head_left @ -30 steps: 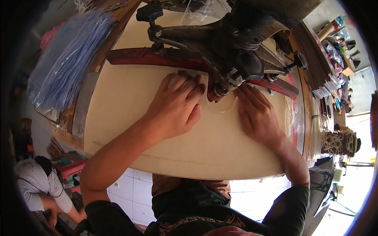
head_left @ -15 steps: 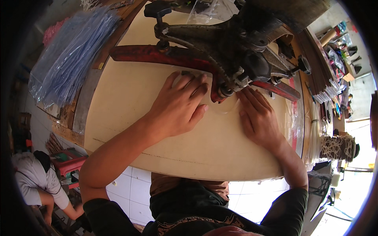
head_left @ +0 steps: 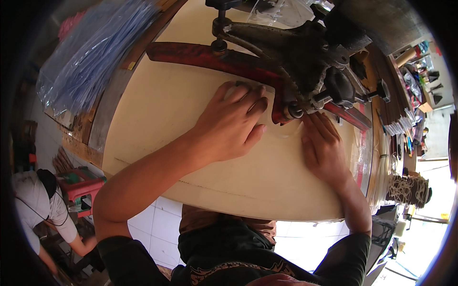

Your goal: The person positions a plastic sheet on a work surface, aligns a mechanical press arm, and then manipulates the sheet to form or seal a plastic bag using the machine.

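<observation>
A broad cream sheet (head_left: 229, 186) covers the worktable in front of me. Over it stands a dark metal machine (head_left: 305, 62) with a long red bar (head_left: 214, 59) beneath its arms. My left hand (head_left: 234, 121) rests on the sheet just in front of the bar, fingers curled, something pale and thin showing by its fingertips; what it grips is hidden. Flat and stretched out, the fingers of my right hand (head_left: 325, 145) lie on the sheet beside the machine's foot, tips reaching under the bar. Between the hands a faint curved edge of clear material (head_left: 285, 135) shows.
At the left lies a stack of bluish plastic sleeves (head_left: 102, 52). A person in a pale shirt (head_left: 36, 200) works low at the lower left, by a red stool (head_left: 83, 186). Coiled cords (head_left: 405, 190) and cluttered shelves (head_left: 417, 90) stand at the right.
The machine and both hands appear farther right in the picture, the machine also a little higher. Both hands keep nearly the same pose. The person at lower left has shifted slightly.
</observation>
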